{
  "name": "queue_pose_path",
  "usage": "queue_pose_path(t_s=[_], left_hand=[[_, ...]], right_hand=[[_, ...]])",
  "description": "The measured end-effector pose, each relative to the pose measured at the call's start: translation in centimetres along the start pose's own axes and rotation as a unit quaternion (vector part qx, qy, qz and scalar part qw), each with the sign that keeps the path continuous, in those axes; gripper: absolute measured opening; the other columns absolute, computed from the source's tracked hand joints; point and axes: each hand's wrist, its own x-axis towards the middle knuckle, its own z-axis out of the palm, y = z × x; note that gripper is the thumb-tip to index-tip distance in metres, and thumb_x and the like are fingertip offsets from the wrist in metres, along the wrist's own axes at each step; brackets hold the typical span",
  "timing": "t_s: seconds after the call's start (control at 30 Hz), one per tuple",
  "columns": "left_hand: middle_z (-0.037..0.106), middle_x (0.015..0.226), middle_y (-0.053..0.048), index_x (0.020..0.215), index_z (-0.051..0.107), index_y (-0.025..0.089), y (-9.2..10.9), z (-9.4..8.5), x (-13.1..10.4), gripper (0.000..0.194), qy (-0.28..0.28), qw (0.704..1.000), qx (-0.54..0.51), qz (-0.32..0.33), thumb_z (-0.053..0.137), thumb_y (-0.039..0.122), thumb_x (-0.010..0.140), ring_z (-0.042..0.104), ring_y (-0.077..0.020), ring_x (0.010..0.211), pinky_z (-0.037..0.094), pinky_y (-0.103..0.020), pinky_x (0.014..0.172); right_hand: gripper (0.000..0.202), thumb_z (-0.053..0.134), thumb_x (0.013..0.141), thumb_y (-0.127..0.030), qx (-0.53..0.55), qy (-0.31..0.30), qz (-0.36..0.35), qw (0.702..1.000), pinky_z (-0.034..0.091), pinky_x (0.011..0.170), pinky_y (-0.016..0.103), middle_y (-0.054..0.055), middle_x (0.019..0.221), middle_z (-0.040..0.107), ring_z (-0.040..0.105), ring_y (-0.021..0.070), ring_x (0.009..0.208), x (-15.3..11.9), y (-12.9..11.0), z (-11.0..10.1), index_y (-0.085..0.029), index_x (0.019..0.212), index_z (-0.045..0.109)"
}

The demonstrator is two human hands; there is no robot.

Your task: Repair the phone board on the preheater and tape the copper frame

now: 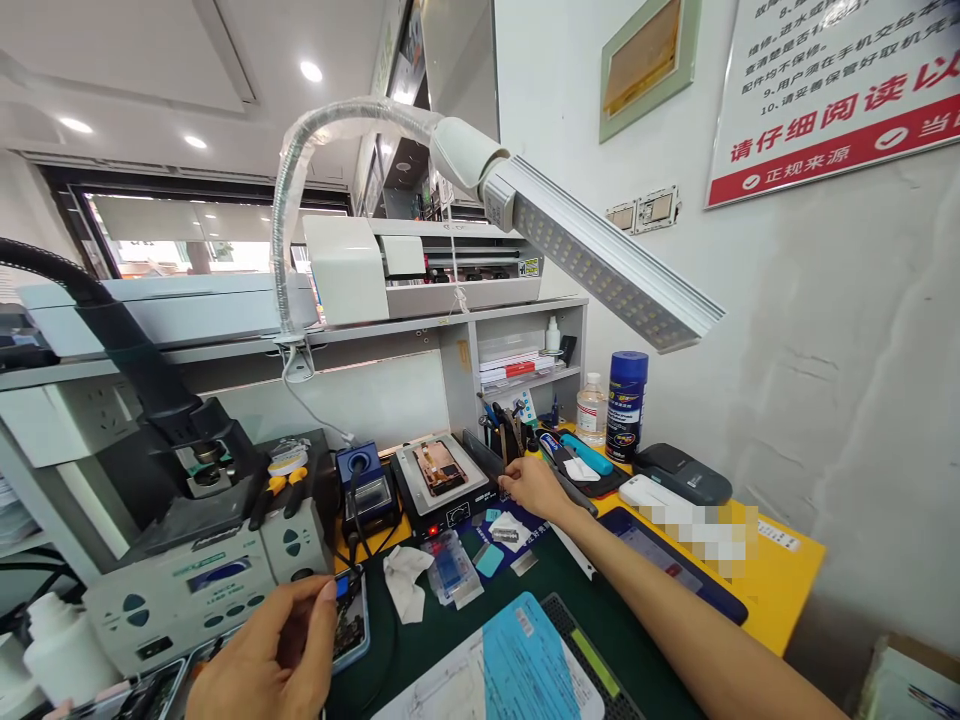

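Observation:
My left hand (262, 650) is at the lower left, its thumb and index finger pinched together. A small blue piece (343, 586) shows at their tips; I cannot tell whether it is held. Beside that hand lies an opened phone (352, 630) with its inner parts exposed. My right hand (536, 488) reaches far forward, fingers closed together by the right corner of the heating plate (469, 485). What those fingers hold, if anything, is hidden. A phone-like panel (435, 467) rests on the heating plate. Tweezers and other tools in a holder (506, 430) stand just behind the right hand.
A grey soldering station (214, 590) is at left, with a blue-knobbed unit (366, 485) beside it. A white tissue (407, 582) and a light-blue sheet (525, 650) lie on the green mat. A dark tablet (667, 560) and blue spray can (627, 405) are at right. A lamp (600, 250) hangs overhead.

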Motion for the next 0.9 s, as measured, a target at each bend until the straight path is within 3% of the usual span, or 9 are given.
queue_pose_path(t_s=[0.27, 0.43, 0.57, 0.73, 0.9], left_hand=[[0.069, 0.069, 0.003, 0.089, 0.064, 0.026, 0.2, -0.8, 0.3, 0.029, -0.025, 1.000, -0.012, -0.009, 0.050, 0.051, 0.085, 0.063, -0.0134, 0.057, 0.047, -0.021, 0.055], [0.069, 0.068, 0.003, 0.088, 0.061, 0.026, -0.1, -1.4, 0.9, 0.036, -0.113, 0.992, -0.017, -0.044, 0.043, 0.056, 0.088, 0.061, -0.0150, 0.056, 0.044, -0.024, 0.054], [0.067, 0.066, 0.004, 0.089, 0.059, 0.026, -0.3, -1.5, 0.9, 0.034, -0.178, 0.982, -0.026, -0.050, 0.041, 0.055, 0.090, 0.060, -0.0157, 0.057, 0.041, -0.025, 0.057], [0.067, 0.070, 0.002, 0.083, 0.061, 0.026, 0.2, -0.7, 0.9, 0.033, -0.228, 0.973, 0.017, -0.038, 0.037, 0.047, 0.093, 0.062, -0.0175, 0.066, 0.039, -0.026, 0.061], [0.071, 0.101, -0.005, 0.098, 0.065, 0.026, 0.8, 1.6, 2.4, 0.028, -0.262, 0.963, 0.063, 0.025, 0.039, 0.030, 0.090, 0.066, -0.0226, 0.091, 0.041, -0.030, 0.073]], right_hand=[[0.018, 0.061, 0.085, -0.025, 0.003, -0.024, 0.006, 1.000, 0.044, 0.060, 0.024, 0.006, 0.070, 0.071, 0.065, 0.0172, 0.064, -0.1, 0.2, -0.3, -0.014, 0.079, 0.073], [0.018, 0.063, 0.082, -0.024, -0.002, -0.016, 0.012, 1.000, 0.045, 0.062, 0.025, 0.008, 0.078, 0.074, 0.067, 0.0194, 0.069, -0.1, 0.1, -0.4, -0.012, 0.089, 0.074], [0.020, 0.060, 0.083, -0.024, -0.017, 0.029, 0.011, 0.999, 0.043, 0.067, 0.027, 0.010, 0.088, 0.074, 0.067, 0.0231, 0.083, -0.3, -0.3, -1.3, -0.013, 0.092, 0.074], [0.028, 0.051, 0.090, -0.036, 0.004, 0.129, -0.030, 0.991, 0.038, 0.062, 0.027, 0.005, 0.076, 0.072, 0.064, 0.0194, 0.071, -1.4, -2.1, -2.5, -0.018, 0.078, 0.070], [0.029, 0.050, 0.091, -0.036, 0.037, 0.130, -0.065, 0.989, 0.036, 0.059, 0.027, 0.004, 0.070, 0.069, 0.061, 0.0185, 0.065, -2.9, -3.9, -2.7, -0.020, 0.073, 0.064]])
